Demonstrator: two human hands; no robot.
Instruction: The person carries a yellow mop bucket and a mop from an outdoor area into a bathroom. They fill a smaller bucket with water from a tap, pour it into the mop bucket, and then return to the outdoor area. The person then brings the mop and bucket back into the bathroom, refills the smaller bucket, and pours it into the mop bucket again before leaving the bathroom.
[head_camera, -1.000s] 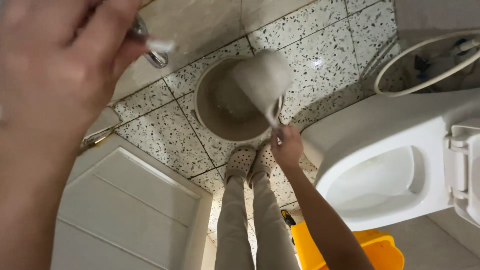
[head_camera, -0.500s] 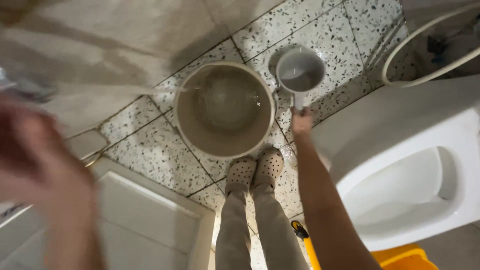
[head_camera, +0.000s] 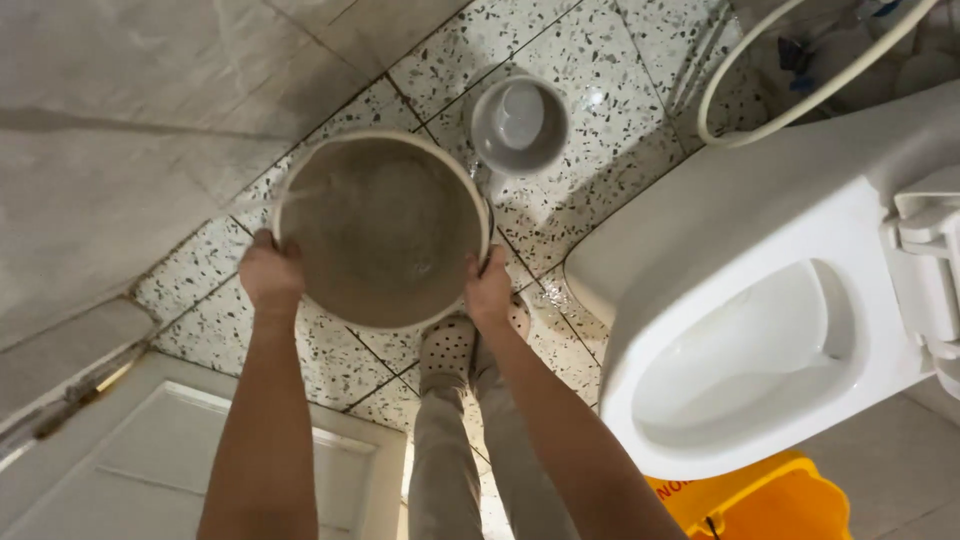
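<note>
A round grey bucket (head_camera: 385, 225) with water in it stands on the speckled floor in front of my feet. My left hand (head_camera: 268, 272) grips its rim on the left side. My right hand (head_camera: 489, 290) grips the rim on the right side. A small grey dipper (head_camera: 520, 125) with a handle lies on the floor just beyond the bucket, free of both hands.
A white toilet (head_camera: 760, 330) with its lid up stands at the right. A yellow mop bucket (head_camera: 770, 505) sits at the bottom right. A white hose (head_camera: 800, 95) loops at the top right. A white door (head_camera: 200, 460) is at the lower left.
My right hand let go of the dipper, which now lies on the floor. Both hands came down onto the bucket's rim.
</note>
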